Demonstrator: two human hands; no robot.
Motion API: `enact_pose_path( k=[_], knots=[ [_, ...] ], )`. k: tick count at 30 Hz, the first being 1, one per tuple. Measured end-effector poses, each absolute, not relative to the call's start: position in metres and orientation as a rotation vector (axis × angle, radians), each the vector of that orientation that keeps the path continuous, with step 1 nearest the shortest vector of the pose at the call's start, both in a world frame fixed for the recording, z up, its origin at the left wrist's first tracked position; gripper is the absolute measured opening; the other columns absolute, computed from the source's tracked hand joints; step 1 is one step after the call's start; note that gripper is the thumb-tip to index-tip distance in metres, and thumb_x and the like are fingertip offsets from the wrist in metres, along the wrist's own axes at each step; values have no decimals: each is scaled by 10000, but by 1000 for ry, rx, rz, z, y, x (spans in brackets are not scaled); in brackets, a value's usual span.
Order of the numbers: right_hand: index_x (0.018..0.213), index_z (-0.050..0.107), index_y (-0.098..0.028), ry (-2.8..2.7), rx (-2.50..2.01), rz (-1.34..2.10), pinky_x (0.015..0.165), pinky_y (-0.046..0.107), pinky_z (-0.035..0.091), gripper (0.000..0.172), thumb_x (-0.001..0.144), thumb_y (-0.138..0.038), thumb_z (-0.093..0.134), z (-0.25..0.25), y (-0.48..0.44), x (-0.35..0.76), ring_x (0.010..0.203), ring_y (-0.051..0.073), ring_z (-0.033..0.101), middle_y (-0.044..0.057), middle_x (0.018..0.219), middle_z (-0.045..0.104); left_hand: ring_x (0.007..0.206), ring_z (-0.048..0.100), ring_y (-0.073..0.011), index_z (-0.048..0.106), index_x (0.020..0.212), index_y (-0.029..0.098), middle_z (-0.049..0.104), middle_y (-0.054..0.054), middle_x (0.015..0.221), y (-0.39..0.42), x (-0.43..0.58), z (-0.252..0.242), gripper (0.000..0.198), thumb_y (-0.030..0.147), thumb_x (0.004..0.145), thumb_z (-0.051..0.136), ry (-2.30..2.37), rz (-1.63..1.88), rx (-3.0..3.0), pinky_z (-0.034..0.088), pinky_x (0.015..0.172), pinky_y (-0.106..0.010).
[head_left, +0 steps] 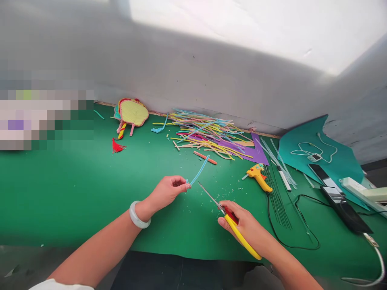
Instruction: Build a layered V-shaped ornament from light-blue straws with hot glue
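Between thumb and fingertips, my left hand (171,188) pinches a light-blue pipe cleaner (200,170). It is bent sharply near my fingers, and its long end points up and to the right. My right hand (242,225) is wrapped round a pair of scissors (238,233) with yellow and red handles. The scissor blades look closed or nearly so, and their tip lies just right of the pipe cleaner, apart from it. Tiny pale clippings (208,197) are scattered on the green table (90,201) around the blades.
A pile of coloured pipe cleaners (208,129) lies by the wall, partly over purple sheet (260,151). A fan-shaped yellow piece (134,112) with a red tassel (117,146) is at back left. Rightward are a yellow glue gun (259,177), its cord, thin wires (276,201), phones (332,193) and a power strip (361,193).
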State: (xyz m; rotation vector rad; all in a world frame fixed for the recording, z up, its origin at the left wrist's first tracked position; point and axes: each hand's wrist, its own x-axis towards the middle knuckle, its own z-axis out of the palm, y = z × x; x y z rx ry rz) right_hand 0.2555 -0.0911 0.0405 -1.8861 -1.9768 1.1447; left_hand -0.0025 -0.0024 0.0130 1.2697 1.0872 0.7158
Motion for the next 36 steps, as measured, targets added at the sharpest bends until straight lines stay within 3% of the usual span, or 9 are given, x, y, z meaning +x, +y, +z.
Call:
enact_pose_path(
  k=[15, 36],
  knots=[
    [939, 573, -240, -1903, -1817, 1295, 650, 268, 371, 318, 851, -545, 554, 45, -81, 239, 705, 147, 438, -21, 798, 532, 653, 469, -120, 644, 760, 169, 585, 19, 688, -5, -1, 16, 310, 473, 727, 691, 1073, 568, 1314, 365, 619, -255],
    [877, 595, -232, -1850, -1800, 1317, 574, 235, 328, 350, 812, -576, 610, 43, -81, 239, 642, 123, 328, -55, 677, 419, 599, 405, -115, 630, 731, 182, 517, 35, 632, -3, -2, 12, 319, 498, 733, 673, 1089, 510, 1384, 318, 554, -252]
  ],
)
